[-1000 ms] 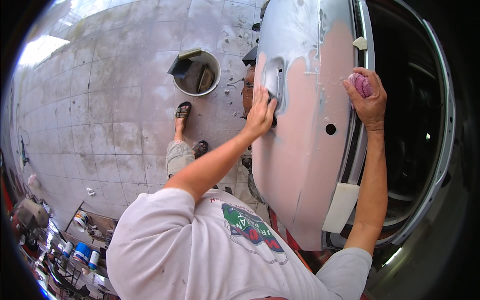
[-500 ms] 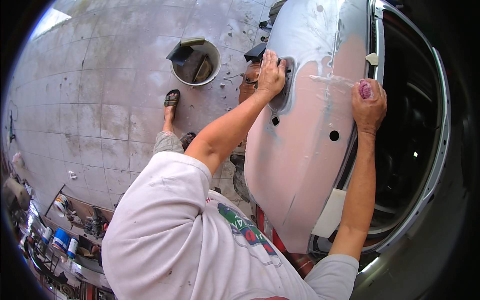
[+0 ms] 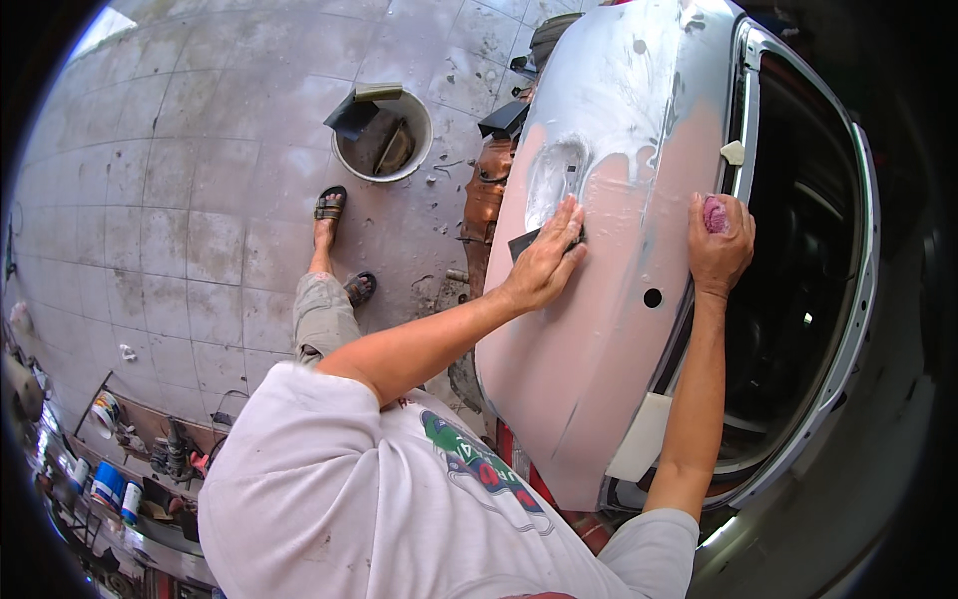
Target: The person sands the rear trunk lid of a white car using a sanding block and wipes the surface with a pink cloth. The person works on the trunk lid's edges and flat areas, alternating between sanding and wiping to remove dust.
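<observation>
A car door panel (image 3: 589,369), coated in pink and silver-grey, lies in front of me. My left hand (image 3: 547,262) presses a dark sheet of sandpaper (image 3: 519,245) against the wet panel, just below the recessed door handle cup (image 3: 559,175). Its fingers lie nearly flat over the sheet, which mostly hides under the palm. Along the window edge, my right hand (image 3: 722,255) is closed around a pink-purple sponge (image 3: 715,214). A round hole (image 3: 653,298) shows in the panel between the hands.
A white bucket (image 3: 427,150) stands on the tiled floor (image 3: 210,200) to the left, a dark sheet over its rim. A small pale piece (image 3: 733,153) sits beside the window frame. Cans and tools (image 3: 110,484) crowd the lower left.
My left hand has slid from the handle recess down the panel toward me, uncovering the recess. My right hand still grips the sponge; the whole view has shifted slightly.
</observation>
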The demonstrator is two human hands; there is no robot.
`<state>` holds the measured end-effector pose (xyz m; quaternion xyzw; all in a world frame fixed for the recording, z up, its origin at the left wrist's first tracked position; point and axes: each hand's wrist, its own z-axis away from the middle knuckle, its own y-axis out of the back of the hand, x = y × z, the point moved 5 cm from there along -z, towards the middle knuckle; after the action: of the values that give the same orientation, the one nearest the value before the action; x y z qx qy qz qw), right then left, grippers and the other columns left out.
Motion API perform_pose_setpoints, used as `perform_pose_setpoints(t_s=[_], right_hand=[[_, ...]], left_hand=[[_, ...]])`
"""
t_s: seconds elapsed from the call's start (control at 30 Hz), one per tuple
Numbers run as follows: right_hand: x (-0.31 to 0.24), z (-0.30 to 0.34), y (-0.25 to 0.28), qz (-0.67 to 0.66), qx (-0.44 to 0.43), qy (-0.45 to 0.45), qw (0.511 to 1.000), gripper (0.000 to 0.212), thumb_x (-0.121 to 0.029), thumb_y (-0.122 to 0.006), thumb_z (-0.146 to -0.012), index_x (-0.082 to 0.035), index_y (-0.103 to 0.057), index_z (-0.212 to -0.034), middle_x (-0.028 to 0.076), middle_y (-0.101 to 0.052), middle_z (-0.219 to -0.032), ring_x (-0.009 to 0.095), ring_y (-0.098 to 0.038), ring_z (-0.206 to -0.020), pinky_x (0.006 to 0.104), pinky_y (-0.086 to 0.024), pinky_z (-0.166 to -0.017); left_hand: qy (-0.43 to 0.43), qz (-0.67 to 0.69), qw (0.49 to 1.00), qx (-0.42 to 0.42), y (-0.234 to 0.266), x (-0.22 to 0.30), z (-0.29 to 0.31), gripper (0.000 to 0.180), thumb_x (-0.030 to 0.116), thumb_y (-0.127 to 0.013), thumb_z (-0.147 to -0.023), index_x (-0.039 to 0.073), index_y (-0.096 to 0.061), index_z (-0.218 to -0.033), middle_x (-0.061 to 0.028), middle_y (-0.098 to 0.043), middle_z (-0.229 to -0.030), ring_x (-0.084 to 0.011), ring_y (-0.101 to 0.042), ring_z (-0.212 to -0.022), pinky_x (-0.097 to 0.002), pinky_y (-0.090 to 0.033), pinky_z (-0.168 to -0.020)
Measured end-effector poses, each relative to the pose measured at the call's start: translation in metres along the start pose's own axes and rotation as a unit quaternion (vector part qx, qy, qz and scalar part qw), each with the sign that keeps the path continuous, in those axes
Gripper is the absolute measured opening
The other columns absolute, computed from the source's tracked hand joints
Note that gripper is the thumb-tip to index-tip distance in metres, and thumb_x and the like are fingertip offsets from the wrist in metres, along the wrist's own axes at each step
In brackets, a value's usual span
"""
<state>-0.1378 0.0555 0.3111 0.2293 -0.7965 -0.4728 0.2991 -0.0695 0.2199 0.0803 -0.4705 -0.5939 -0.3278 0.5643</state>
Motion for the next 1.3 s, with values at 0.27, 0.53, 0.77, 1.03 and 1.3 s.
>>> perform_pose_setpoints(t_s=[0.27,0.53,0.77,1.03,1.3], right_hand=[[-0.001,-0.003,-0.002,-0.005,0.021,0.031,0.999,0.023,-0.028,-0.08,-0.092,-0.009,-0.067,-0.097,0.009,-0.07,-0.096,0.034,-0.068,-0.088,0.0454,-0.057,-0.085],[0.001,0.003,-0.002,0.003,0.001,0.004,1.0,0.023,-0.03,-0.079,-0.092,-0.011,-0.069,-0.099,0.007,-0.072,-0.097,0.031,-0.07,-0.089,0.0446,-0.059,-0.087],[0.007,0.006,-0.003,0.01,-0.005,-0.015,1.0,0.024,-0.033,-0.079,-0.093,-0.012,-0.069,-0.1,0.007,-0.072,-0.097,0.031,-0.07,-0.089,0.0445,-0.06,-0.085],[-0.005,-0.004,-0.002,0.011,0.003,0.01,1.0,0.024,-0.035,-0.078,-0.094,-0.013,-0.069,-0.1,0.007,-0.073,-0.097,0.03,-0.07,-0.09,0.0451,-0.06,-0.084],[-0.003,-0.008,-0.003,0.004,0.014,0.008,1.0,0.025,-0.036,-0.078,-0.094,-0.013,-0.069,-0.099,0.007,-0.073,-0.098,0.03,-0.07,-0.09,0.0458,-0.06,-0.083]], left_hand=[[0.018,0.049,0.985,0.167,0.053,-0.013,-0.134,0.053,0.026,-0.054,-0.112,-0.008,-0.05,-0.152,-0.0325,-0.048,-0.158,-0.041,-0.042,-0.154,-0.0429,-0.035,-0.126],[0.035,-0.023,0.999,0.034,0.016,-0.029,-0.01,0.058,0.026,-0.057,-0.11,-0.003,-0.045,-0.159,-0.0277,-0.042,-0.166,-0.0403,-0.031,-0.16,-0.05,-0.027,-0.129],[-0.062,-0.164,0.983,-0.063,0.036,-0.039,0.038,0.056,0.028,-0.06,-0.108,0.001,-0.05,-0.157,-0.025,-0.046,-0.164,-0.0409,-0.041,-0.155,-0.0504,-0.031,-0.128],[-0.073,-0.209,0.975,0.035,0.039,-0.073,-0.031,0.057,0.028,-0.06,-0.108,-0.001,-0.049,-0.156,-0.0243,-0.044,-0.165,-0.0454,-0.037,-0.155,-0.0521,-0.03,-0.128],[0.002,-0.196,0.979,0.061,0.039,-0.073,-0.071,0.064,0.028,-0.056,-0.11,-0.006,-0.039,-0.161,-0.0301,-0.033,-0.169,-0.0459,-0.027,-0.16,-0.0478,-0.024,-0.131]])
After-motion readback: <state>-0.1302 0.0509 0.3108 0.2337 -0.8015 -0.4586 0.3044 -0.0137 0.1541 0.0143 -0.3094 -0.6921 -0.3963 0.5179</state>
